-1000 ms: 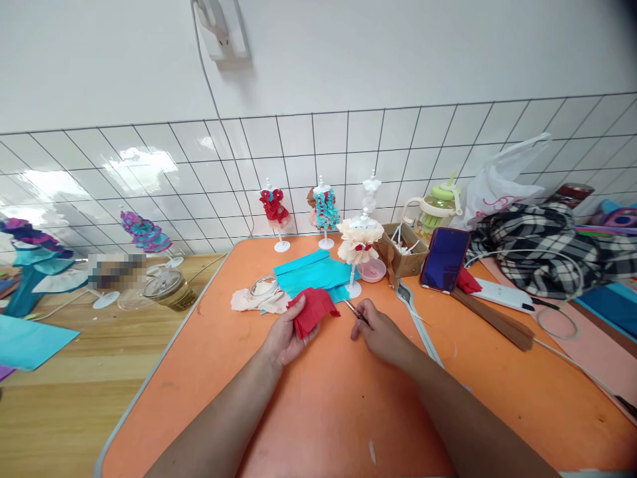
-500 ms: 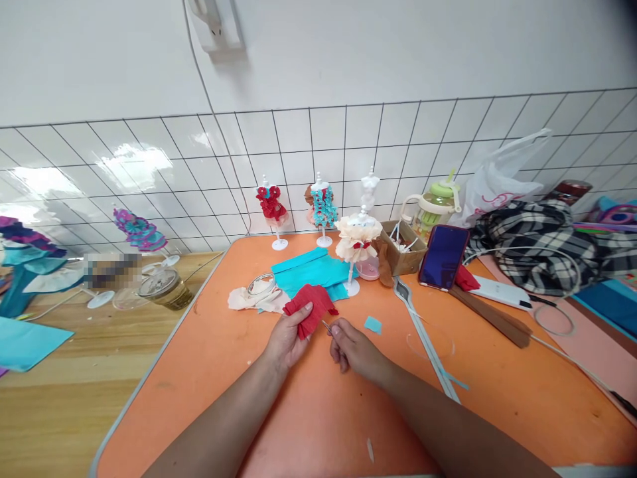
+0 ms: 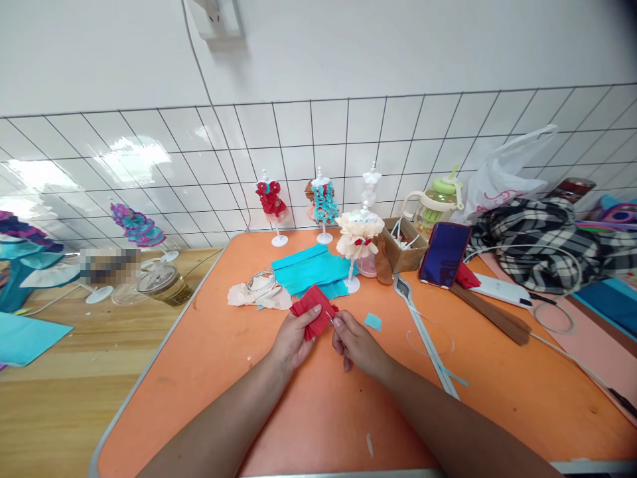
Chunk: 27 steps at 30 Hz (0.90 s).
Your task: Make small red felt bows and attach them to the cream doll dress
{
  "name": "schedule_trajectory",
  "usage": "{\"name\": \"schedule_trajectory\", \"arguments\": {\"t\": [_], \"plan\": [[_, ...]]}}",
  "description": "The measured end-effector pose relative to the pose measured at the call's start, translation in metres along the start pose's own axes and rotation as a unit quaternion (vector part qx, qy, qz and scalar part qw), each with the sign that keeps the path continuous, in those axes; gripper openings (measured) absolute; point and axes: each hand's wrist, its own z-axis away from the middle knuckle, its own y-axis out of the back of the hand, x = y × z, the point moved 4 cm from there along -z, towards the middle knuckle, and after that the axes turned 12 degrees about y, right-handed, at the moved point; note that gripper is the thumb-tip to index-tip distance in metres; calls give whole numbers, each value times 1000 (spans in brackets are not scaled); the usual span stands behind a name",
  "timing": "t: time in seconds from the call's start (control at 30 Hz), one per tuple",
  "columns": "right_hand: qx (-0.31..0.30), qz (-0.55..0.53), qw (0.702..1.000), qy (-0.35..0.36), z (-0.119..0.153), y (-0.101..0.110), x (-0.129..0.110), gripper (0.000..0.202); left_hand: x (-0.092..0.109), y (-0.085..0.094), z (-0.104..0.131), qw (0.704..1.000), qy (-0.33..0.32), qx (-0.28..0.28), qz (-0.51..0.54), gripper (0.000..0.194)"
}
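The left hand [image 3: 296, 340] pinched a crinkled red sheet [image 3: 315, 299] above the orange tabletop surface [image 3: 298, 425], thumb on top, probably to steady it against the slim silver metal tool [image 3: 329, 317] gripped in the right hand [image 3: 359, 342]; flat turquoise sheets [image 3: 308, 269] lay behind, seemingly within reach.

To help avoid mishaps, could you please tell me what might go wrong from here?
The metal-tipped tool in the right hand might slip and nick the left hand, whose thumb is close by. The thin red sheet could tear. The cream-skirted figure, on a slim stand beyond the hands, might topple if bumped.
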Motion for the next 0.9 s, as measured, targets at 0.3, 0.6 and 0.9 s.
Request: {"name": "schedule_trajectory", "arguments": {"t": [0.3, 0.6, 0.9], "plan": [[37, -16, 999, -19, 0, 0, -4, 25, 1, 1, 0, 1000, -19, -9, 5, 27], [57, -53, 996, -46, 0, -1, -3, 23, 0, 2, -1, 999, -31, -8, 14, 21], [53, -67, 994, -61, 0, 0, -2, 25, 2, 1, 0, 999, -20, -18, -43, 34]]}}
